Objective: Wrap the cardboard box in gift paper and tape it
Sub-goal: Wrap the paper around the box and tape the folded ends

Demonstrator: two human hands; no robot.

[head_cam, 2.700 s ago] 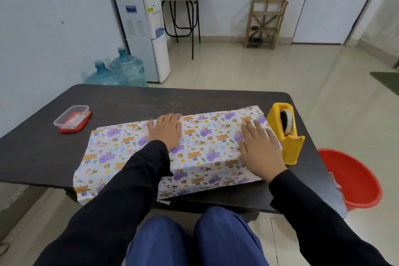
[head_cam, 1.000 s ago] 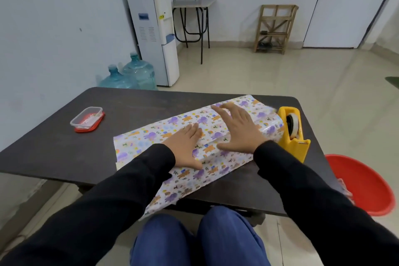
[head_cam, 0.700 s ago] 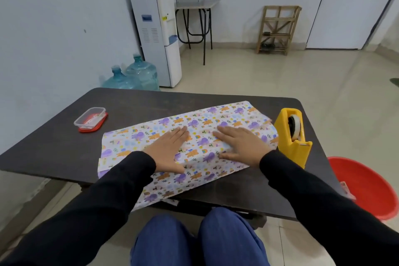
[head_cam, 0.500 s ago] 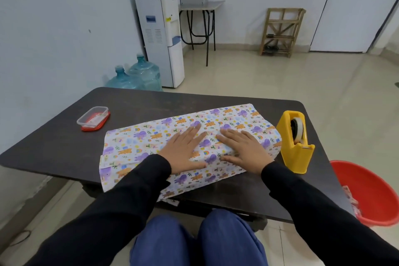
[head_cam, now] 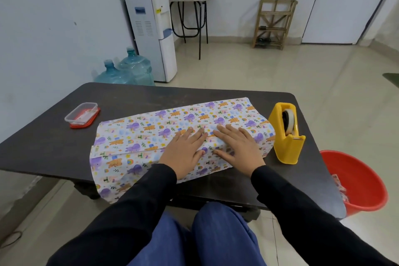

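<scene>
White gift paper [head_cam: 151,129] printed with purple and orange animals covers a long box lying across the dark table [head_cam: 43,136]; the cardboard itself is hidden under it. A loose flap of paper hangs over the near table edge at the left. My left hand [head_cam: 185,151] and my right hand [head_cam: 237,147] lie flat side by side on top of the wrapped box, fingers straight, pressing the paper down. A yellow tape dispenser [head_cam: 287,134] stands just right of the box.
A clear plastic container on a red lid [head_cam: 83,114] sits at the table's left. A red bucket [head_cam: 358,181] stands on the floor at the right. Behind the table are a water dispenser [head_cam: 151,28], two blue water bottles [head_cam: 125,71], a small desk and a wooden rack.
Both hands slid from the spread-apart ends toward the middle of the box and now lie next to each other. The paper has been folded over the box top; the left end looks squarer.
</scene>
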